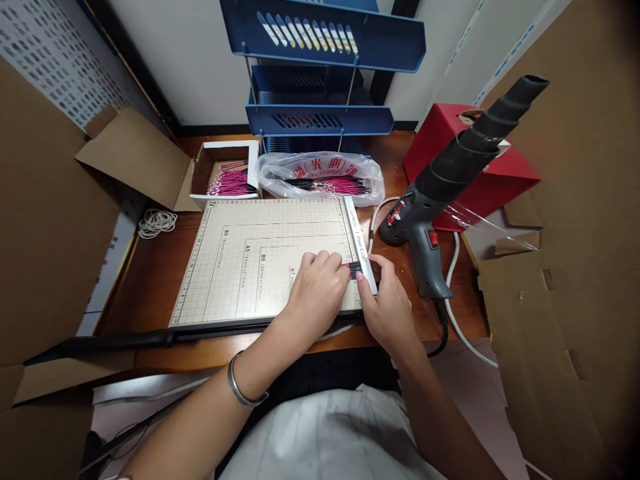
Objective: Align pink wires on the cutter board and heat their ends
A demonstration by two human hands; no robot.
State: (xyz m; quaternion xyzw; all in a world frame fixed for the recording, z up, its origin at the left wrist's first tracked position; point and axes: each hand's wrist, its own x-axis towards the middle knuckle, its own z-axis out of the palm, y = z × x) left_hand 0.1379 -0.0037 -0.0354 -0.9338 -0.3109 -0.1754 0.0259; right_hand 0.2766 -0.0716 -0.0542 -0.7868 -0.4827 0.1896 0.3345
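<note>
A paper cutter (230, 267) with a gridded cream board lies flat on the wooden desk, its long black handle along the near edge. My left hand (320, 283) rests on the board's right part, its fingers curled around a small bundle of pink and black wires (354, 269). The bundle's black ends point right, against the white guide strip (361, 243) of the cutter. My right hand (387, 303) is at that strip's near end, thumb by the black wire ends and fingers bent over the strip's outer side. Most of the bundle is hidden under my left hand.
Behind the cutter are an open box of pink wires (230, 181) and a clear plastic bag (320, 177) with more wires. A heat gun (425, 207) stands at right before a red box (495, 177). Blue tray shelves (320, 120) rise behind; cardboard (565, 267) flanks the desk.
</note>
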